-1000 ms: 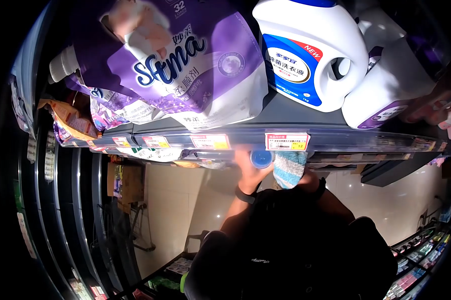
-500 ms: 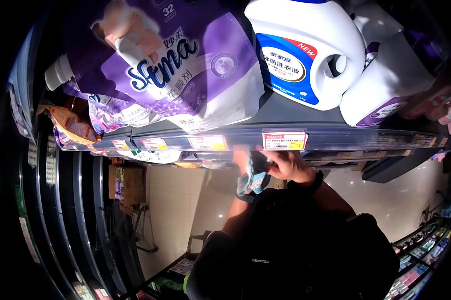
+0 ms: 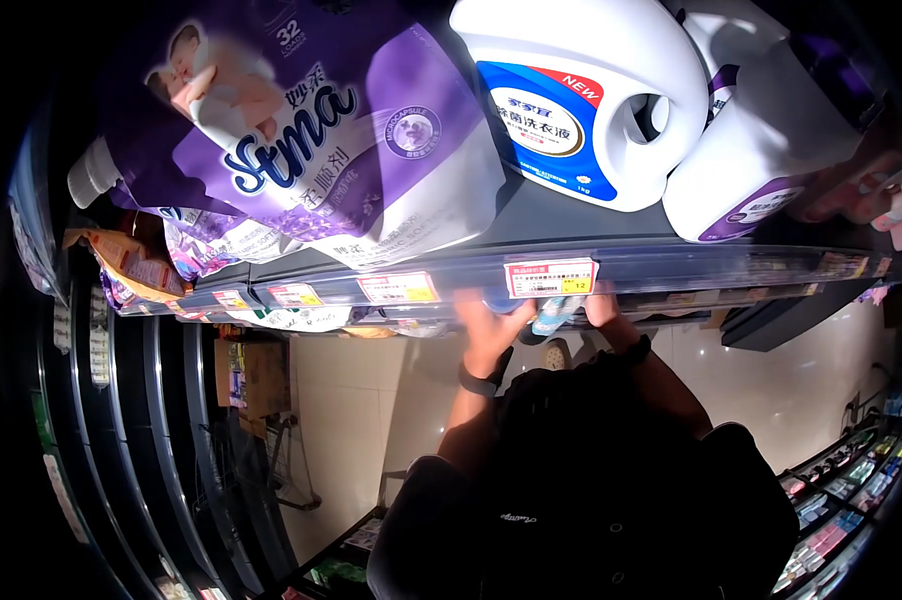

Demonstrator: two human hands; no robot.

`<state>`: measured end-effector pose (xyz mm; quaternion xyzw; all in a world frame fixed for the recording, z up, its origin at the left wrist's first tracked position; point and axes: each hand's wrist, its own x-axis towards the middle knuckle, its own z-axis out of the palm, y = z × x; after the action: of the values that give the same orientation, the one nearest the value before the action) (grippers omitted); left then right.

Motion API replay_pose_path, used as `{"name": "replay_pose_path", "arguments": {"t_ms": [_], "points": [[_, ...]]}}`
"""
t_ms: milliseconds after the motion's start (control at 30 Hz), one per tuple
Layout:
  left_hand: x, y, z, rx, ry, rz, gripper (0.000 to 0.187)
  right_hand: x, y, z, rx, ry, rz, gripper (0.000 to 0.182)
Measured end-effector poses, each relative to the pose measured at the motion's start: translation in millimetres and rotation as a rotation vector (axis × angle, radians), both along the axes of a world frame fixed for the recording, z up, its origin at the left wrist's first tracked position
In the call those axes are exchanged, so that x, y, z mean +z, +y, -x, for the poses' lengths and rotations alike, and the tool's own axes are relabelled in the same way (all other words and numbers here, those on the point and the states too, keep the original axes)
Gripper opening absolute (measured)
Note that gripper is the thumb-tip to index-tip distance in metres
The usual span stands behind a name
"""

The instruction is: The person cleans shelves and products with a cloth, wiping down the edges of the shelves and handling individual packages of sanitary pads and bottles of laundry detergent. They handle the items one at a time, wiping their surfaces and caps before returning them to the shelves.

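The cloth (image 3: 555, 318) I handle: soft textile, its nap too blurred to tell. Pouch (image 3: 321, 140): smooth plastic film, lightly creased, with a sheen. Front bottle (image 3: 606, 55): smooth moulded plastic, satin finish; its label (image 3: 541, 130): flat, smooth, printed. Price strip (image 3: 701, 277) before me: clear glossy plastic. Price tag (image 3: 551, 278): printed paper. Shelf (image 3: 551, 218): matt, smooth. Floor (image 3: 356, 400): polished tile, reflective. My shirt (image 3: 591, 480): matt cloth.

In my left hand (image 3: 489, 328), slightly right of the frame's centre, I hold a blue thing (image 3: 496, 305), mostly hidden from me. Just right of it, my light-blue and white cloth (image 3: 555, 318) is bunched and slanted, its upper part out of sight.
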<state>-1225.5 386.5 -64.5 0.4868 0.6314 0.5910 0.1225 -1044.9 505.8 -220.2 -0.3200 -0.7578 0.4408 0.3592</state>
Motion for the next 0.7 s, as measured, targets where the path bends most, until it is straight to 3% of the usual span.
{"name": "replay_pose_path", "arguments": {"t_ms": [133, 200, 233, 267, 333, 467, 600, 700], "points": [[2, 0, 2, -0.002, -0.062, -0.049, 0.044, 59, -29, 12, -0.125, -0.083, -0.324, 0.029], [13, 2, 0, -0.014, -0.035, -0.065, 0.043, 109, -40, 23, -0.179, 0.081, -0.477, 0.03], [16, 0, -3, -0.017, -0.025, -0.067, 0.042, 132, -42, 26, -0.097, 0.139, -0.498, 0.035], [15, -3, -5, -0.019, -0.02, -0.066, 0.04, 140, -44, 24, -0.091, -0.036, -0.902, 0.039], [17, -3, -3, -0.039, -0.003, -0.067, 0.037, 137, -47, 29, -0.018, 0.099, -0.581, 0.04], [18, 2, -5, 0.012, -0.025, -0.088, 0.041, 84, -28, 22, -0.071, 0.219, -0.601, 0.034], [4, 8, 3, -0.031, -0.092, -0.033, 0.044, 15, -14, 10, -0.202, 0.277, -0.164, 0.027], [-12, 11, 8, -0.039, -0.043, -0.002, 0.044, -13, 0, -3, -0.236, 0.165, -0.405, 0.028]]}}
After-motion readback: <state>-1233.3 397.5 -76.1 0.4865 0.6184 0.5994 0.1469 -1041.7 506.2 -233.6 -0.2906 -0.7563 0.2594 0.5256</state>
